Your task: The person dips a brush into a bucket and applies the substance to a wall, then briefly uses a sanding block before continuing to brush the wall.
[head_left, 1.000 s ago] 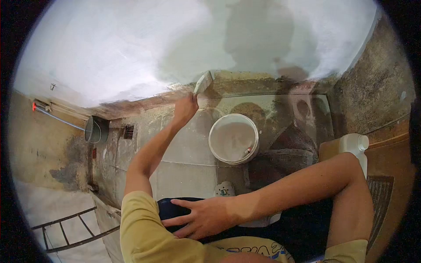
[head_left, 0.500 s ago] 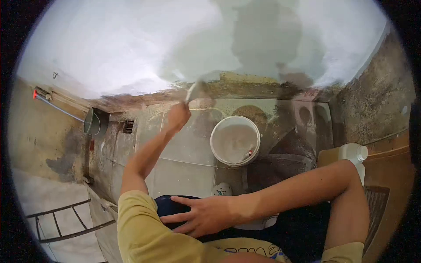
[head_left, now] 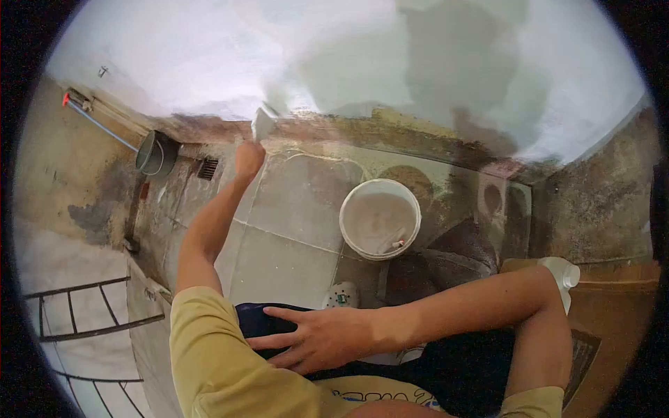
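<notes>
My left hand is stretched out to the foot of the wall, its fingers closed around a flat hand tool with a broad pale head. That head overlaps the ragged lower edge of the white coating on the wall; its exact kind is not clear. Across my lap, my right hand lies with fingers spread over the dark cloth on my leg. In front of me on the floor stands a white bucket with a pale mix inside and a small red-tipped item near its rim.
A dark pail sits by the left corner, beside a floor drain grate. Above it a blue stick with a red end leans along the wall. At right, behind my elbow, is a white jug. A dark ladder-like frame shows lower left.
My left hand has moved left along the wall's base with the tool, whose broad face now shows. The view has shifted slightly. My right hand stays on my leg.
</notes>
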A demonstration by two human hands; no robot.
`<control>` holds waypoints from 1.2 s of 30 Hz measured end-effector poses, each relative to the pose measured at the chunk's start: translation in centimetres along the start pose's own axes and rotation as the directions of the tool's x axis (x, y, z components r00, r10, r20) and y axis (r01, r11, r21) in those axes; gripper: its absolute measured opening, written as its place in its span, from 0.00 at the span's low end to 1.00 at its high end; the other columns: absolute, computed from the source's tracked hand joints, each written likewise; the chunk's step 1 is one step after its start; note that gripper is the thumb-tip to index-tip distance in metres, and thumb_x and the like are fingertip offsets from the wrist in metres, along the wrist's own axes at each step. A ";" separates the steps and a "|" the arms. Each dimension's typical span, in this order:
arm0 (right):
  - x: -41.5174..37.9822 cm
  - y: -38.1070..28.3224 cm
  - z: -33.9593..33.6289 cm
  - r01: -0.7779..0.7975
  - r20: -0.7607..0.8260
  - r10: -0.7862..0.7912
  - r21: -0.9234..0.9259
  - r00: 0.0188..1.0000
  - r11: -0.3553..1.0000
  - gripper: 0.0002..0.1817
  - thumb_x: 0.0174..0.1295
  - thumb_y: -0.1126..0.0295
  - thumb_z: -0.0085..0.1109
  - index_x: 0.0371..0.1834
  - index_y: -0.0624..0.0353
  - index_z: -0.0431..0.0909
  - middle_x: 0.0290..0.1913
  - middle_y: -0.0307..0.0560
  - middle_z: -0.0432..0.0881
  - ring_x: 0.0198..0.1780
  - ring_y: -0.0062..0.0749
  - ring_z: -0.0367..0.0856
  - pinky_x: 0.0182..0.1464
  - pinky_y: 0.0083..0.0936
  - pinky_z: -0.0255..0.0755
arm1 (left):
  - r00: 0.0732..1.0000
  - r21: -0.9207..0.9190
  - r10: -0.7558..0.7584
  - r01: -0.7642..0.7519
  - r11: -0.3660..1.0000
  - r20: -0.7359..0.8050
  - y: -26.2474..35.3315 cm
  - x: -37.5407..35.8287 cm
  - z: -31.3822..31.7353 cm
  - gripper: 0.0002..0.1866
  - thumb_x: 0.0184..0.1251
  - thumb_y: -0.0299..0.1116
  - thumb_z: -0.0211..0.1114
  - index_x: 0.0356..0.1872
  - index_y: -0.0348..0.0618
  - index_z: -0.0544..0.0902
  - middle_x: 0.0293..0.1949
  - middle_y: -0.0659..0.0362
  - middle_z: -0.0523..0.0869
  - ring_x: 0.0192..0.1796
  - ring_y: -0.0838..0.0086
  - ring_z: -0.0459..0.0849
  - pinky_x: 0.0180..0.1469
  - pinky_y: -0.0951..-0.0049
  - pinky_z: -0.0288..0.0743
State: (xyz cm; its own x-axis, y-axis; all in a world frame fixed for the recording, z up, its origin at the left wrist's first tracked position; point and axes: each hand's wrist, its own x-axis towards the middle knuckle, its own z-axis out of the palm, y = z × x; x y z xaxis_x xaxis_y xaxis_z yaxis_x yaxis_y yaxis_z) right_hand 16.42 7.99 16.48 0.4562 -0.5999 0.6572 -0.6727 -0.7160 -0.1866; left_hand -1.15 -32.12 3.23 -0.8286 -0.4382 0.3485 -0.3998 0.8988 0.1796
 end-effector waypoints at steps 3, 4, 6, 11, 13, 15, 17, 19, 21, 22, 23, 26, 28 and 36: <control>0.4 0.1 0.4 0.042 -0.088 -0.039 0.028 0.995 0.999 0.23 0.60 0.60 0.50 0.61 0.41 0.73 0.71 0.31 0.63 0.78 0.43 0.46 0.71 0.63 0.52 | 1.000 0.009 0.007 -0.007 1.000 -0.007 -2.6 -2.8 -1.4 0.19 0.67 0.38 0.57 0.24 0.31 0.81 0.25 0.38 0.82 0.31 0.42 0.83 0.34 0.48 0.74; 0.7 0.2 0.5 0.070 -0.091 -0.065 0.050 0.994 0.996 0.23 0.60 0.60 0.50 0.60 0.41 0.75 0.71 0.31 0.63 0.78 0.43 0.46 0.71 0.63 0.52 | 1.000 0.021 0.002 -0.002 1.000 -0.001 -1.7 -3.9 -2.8 0.19 0.67 0.38 0.57 0.24 0.31 0.81 0.25 0.38 0.82 0.31 0.42 0.83 0.34 0.48 0.74; 1.2 0.3 0.5 0.100 -0.096 -0.093 0.076 0.991 0.992 0.22 0.60 0.60 0.50 0.59 0.41 0.76 0.72 0.32 0.63 0.78 0.43 0.46 0.71 0.63 0.52 | 0.987 -0.062 0.130 -0.125 0.990 0.092 1.3 -5.7 -5.7 0.19 0.67 0.40 0.58 0.25 0.32 0.81 0.24 0.39 0.81 0.28 0.43 0.82 0.31 0.52 0.71; 2.0 -0.2 1.3 0.177 -0.153 -0.162 0.088 0.975 0.980 0.20 0.58 0.60 0.50 0.54 0.41 0.80 0.70 0.33 0.65 0.78 0.41 0.46 0.71 0.63 0.51 | 0.895 -0.291 0.261 -0.158 0.944 0.362 13.7 -8.4 -13.1 0.18 0.68 0.41 0.58 0.26 0.35 0.82 0.24 0.41 0.81 0.26 0.46 0.81 0.28 0.54 0.69; 2.4 -0.4 1.9 0.153 -0.166 -0.137 0.088 0.977 0.984 0.20 0.59 0.59 0.49 0.54 0.41 0.79 0.69 0.32 0.65 0.78 0.40 0.46 0.71 0.64 0.51 | 0.834 -0.336 0.331 -0.187 0.923 0.443 17.2 -9.5 -13.8 0.18 0.69 0.41 0.58 0.26 0.36 0.82 0.24 0.42 0.81 0.26 0.48 0.81 0.28 0.55 0.70; 2.6 -0.4 2.4 0.166 -0.130 -0.172 -0.062 0.976 0.984 0.24 0.62 0.57 0.47 0.64 0.36 0.71 0.73 0.33 0.60 0.78 0.42 0.46 0.67 0.66 0.58 | 0.577 -0.251 0.670 -0.640 0.726 0.467 19.6 -9.9 -12.9 0.13 0.64 0.36 0.61 0.26 0.38 0.84 0.24 0.44 0.83 0.27 0.53 0.84 0.30 0.55 0.74; 2.4 -0.8 2.6 0.126 -0.133 -0.132 -0.051 0.982 0.991 0.24 0.62 0.57 0.47 0.64 0.36 0.71 0.73 0.33 0.60 0.77 0.42 0.46 0.66 0.66 0.59 | 0.409 -0.205 0.666 -0.737 0.644 0.623 22.9 -11.0 -11.7 0.11 0.63 0.37 0.61 0.29 0.39 0.84 0.25 0.45 0.83 0.29 0.53 0.85 0.33 0.54 0.76; 2.2 -0.9 2.7 0.095 -0.130 -0.102 -0.061 0.986 0.994 0.24 0.62 0.57 0.46 0.64 0.36 0.70 0.73 0.33 0.60 0.77 0.41 0.47 0.66 0.66 0.59 | 0.192 -0.157 0.653 -0.886 0.436 0.732 25.0 -12.1 -9.3 0.09 0.61 0.36 0.62 0.31 0.42 0.84 0.25 0.48 0.85 0.32 0.54 0.86 0.35 0.54 0.79; 1.7 -1.2 2.4 0.049 -0.023 -0.052 -0.132 0.998 0.990 0.24 0.62 0.56 0.46 0.64 0.36 0.69 0.73 0.32 0.60 0.77 0.41 0.48 0.66 0.66 0.60 | 0.112 -0.161 0.696 -0.935 0.315 0.710 24.7 -14.2 -3.5 0.08 0.59 0.36 0.62 0.30 0.43 0.85 0.25 0.50 0.85 0.32 0.54 0.87 0.35 0.55 0.81; 1.4 -1.3 2.3 0.028 -0.025 -0.032 -0.148 0.999 0.989 0.24 0.62 0.56 0.46 0.64 0.36 0.69 0.73 0.32 0.60 0.77 0.41 0.48 0.66 0.66 0.60 | 0.058 -0.221 0.765 -0.941 0.257 0.641 24.3 -15.1 -0.4 0.08 0.59 0.35 0.61 0.29 0.43 0.85 0.27 0.50 0.86 0.33 0.54 0.87 0.35 0.55 0.81; 0.9 -1.6 2.2 -0.007 -0.011 0.005 -0.162 1.000 0.987 0.24 0.62 0.56 0.46 0.64 0.36 0.70 0.73 0.32 0.59 0.76 0.41 0.49 0.66 0.65 0.60 | 0.002 -0.278 0.826 -0.941 0.192 0.564 24.7 -15.5 1.3 0.09 0.58 0.34 0.60 0.29 0.43 0.86 0.28 0.50 0.87 0.34 0.54 0.88 0.35 0.56 0.82; -0.3 -2.1 1.7 -0.091 -0.034 0.087 -0.192 0.996 0.977 0.23 0.61 0.56 0.46 0.61 0.36 0.72 0.71 0.32 0.61 0.75 0.39 0.49 0.67 0.64 0.58 | -0.087 -0.259 0.719 -0.957 0.133 0.690 27.4 -16.6 0.5 0.09 0.59 0.33 0.59 0.29 0.42 0.86 0.31 0.49 0.87 0.34 0.55 0.88 0.34 0.56 0.82; -0.7 -2.0 2.0 -0.142 -0.074 0.129 -0.208 0.989 0.968 0.21 0.60 0.57 0.46 0.58 0.36 0.74 0.68 0.32 0.63 0.75 0.36 0.49 0.69 0.63 0.55 | -0.130 -0.279 0.757 -0.958 0.071 0.641 26.6 -17.2 3.9 0.09 0.58 0.32 0.59 0.29 0.43 0.86 0.31 0.49 0.88 0.36 0.55 0.88 0.35 0.56 0.82; -1.0 -2.1 1.9 -0.050 -0.051 0.040 -0.194 0.998 0.980 0.23 0.60 0.58 0.47 0.61 0.33 0.71 0.72 0.29 0.58 0.75 0.40 0.48 0.66 0.62 0.57 | -0.083 -0.310 0.699 -0.929 0.205 0.710 27.1 -16.8 2.2 0.08 0.57 0.32 0.59 0.29 0.44 0.86 0.32 0.48 0.87 0.38 0.54 0.88 0.35 0.56 0.82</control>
State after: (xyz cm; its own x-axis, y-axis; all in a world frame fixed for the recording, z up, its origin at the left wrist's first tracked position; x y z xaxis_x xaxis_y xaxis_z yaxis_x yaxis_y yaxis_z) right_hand 18.50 9.39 14.81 0.3981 -0.6093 0.6858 -0.7947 -0.6025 -0.0740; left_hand 1.06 -0.41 0.19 -0.4892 0.6713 -0.5569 0.8090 0.5879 -0.0020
